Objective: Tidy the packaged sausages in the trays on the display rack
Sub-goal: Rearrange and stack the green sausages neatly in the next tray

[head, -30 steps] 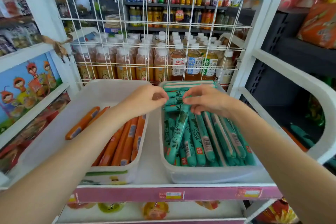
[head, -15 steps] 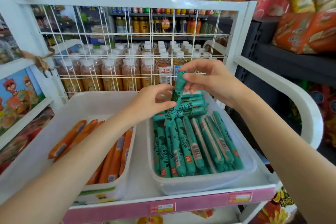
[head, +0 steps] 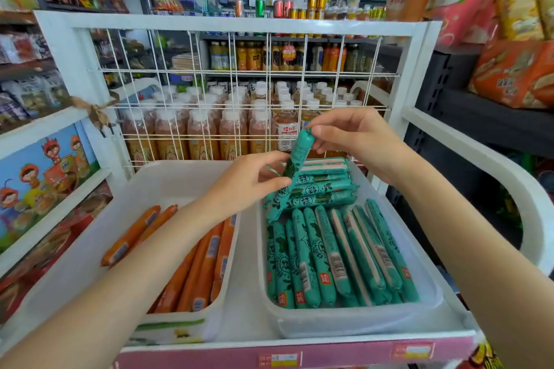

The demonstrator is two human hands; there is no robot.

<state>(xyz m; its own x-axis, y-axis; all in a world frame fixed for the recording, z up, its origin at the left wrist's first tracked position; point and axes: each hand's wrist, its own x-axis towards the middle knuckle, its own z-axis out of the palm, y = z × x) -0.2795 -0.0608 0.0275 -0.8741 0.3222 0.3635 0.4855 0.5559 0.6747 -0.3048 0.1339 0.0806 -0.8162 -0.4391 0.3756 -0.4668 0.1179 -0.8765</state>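
Above back of right tray (head: 431, 293): green sausage (head: 297, 153) lifted near-upright, top pinched by right hand (head: 356, 141), lower end gripped by left hand (head: 248, 180). Best laid flat, parallel to crosswise green stack (head: 317, 186) at tray's back. Orange sausages (head: 207, 260) left of tray, untouched.

Red Chinese characters, seemingly 焙枝茶, run down the white label of a tea bottle (head: 286, 132) behind the rack's wire grid. White-on-red 双汇 brand marks sit near the lower ends of the green sausages (head: 325, 278) in the right tray (head: 353, 325). A large 粽 shows in rings on the crosswise green packs (head: 311, 189). Barcodes and the pink shelf-edge price tags (head: 280, 359) are too blurred to read.
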